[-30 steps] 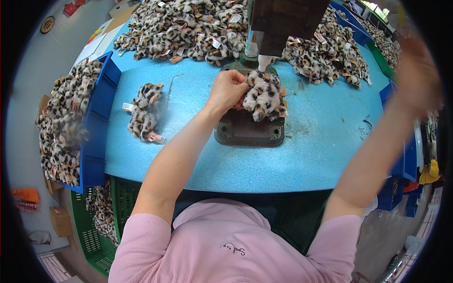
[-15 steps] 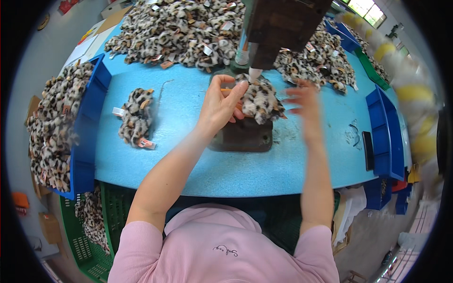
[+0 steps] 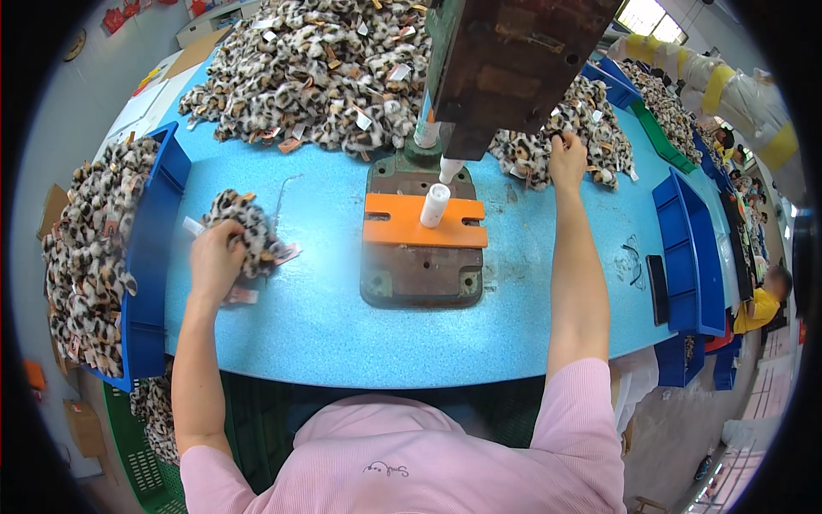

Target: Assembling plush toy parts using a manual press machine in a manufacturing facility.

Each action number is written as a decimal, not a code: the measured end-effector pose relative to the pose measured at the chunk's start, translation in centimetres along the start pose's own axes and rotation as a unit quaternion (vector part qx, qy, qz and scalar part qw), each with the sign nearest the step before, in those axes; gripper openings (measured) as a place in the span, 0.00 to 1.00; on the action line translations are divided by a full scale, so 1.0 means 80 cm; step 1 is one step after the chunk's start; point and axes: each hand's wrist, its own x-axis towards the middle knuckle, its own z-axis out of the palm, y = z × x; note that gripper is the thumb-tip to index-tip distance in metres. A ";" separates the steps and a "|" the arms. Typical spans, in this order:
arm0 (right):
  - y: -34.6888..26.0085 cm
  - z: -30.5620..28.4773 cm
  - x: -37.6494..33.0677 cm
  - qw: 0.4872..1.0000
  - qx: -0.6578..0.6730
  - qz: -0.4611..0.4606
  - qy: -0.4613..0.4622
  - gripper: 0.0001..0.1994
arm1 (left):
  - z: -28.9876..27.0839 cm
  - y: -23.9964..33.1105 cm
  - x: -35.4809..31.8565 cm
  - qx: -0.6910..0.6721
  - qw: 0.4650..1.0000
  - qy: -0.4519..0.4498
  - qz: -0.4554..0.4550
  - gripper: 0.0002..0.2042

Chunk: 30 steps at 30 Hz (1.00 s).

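Observation:
On the left of the table, my left hand (image 3: 214, 261) has its fingers closed on a black, white and tan spotted plush piece (image 3: 244, 224) with small tags, beside other tagged plush. My right hand (image 3: 568, 160) reaches to the right-hand pile of spotted plush pieces (image 3: 608, 141), its fingers pinched on one at the near edge. Between my hands stands a press (image 3: 514, 77). Its orange plate (image 3: 394, 224) bears a white upright post (image 3: 435, 207), with a white tip (image 3: 450, 169) just above. No plush lies on the plate.
A large plush heap (image 3: 317, 77) covers the far table. Blue bins stand at the left (image 3: 154, 257) and right (image 3: 689, 248). A dark phone (image 3: 657, 289) and eyeglasses (image 3: 634, 261) lie near the right bin. A person in yellow (image 3: 758, 308) is at far right.
Both hands have left the press, the left to the plush on the left, the right to the right-hand pile. The plush at the press is gone from there, baring the orange plate and post.

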 end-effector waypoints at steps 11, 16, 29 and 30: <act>-0.127 -0.150 -0.087 0.879 0.354 -0.024 -0.319 0.04 | -0.019 0.205 0.000 -0.436 0.873 -0.144 0.166 0.20; -0.194 -0.208 -0.148 0.806 0.399 -0.099 -0.427 0.03 | 0.012 0.248 0.008 -0.646 0.701 -0.289 0.087 0.11; -0.172 -0.153 -0.239 0.492 0.674 0.245 -0.494 0.04 | 0.047 0.204 -0.035 -0.713 0.655 -0.239 -0.076 0.06; -0.179 -0.150 -0.239 0.482 0.688 0.268 -0.472 0.04 | 0.050 0.208 -0.032 -0.781 0.567 -0.224 -0.138 0.08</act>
